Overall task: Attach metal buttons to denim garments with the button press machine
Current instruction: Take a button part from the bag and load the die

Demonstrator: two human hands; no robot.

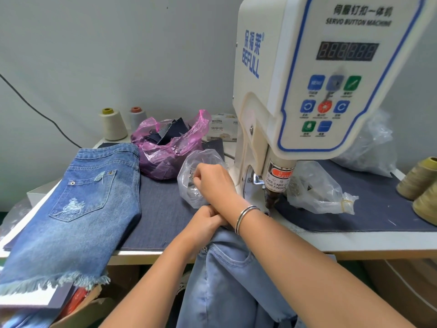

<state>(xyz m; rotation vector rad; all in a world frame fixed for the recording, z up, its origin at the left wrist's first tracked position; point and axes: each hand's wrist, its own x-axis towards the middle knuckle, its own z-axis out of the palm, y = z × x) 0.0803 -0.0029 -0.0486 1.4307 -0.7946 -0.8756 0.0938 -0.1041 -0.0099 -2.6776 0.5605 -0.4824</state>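
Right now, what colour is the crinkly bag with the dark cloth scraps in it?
Pink, see-through plastic bag; the head view shows it.

Four thread cones [113, 124], four plastic bags [170, 143], two denim garments [78, 209], one button press machine [307, 74].

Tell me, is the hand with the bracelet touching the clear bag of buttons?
Touching. In the head view, the right hand reaches into the open mouth of the clear plastic bag, its fingertips pinching at the metal pieces inside.
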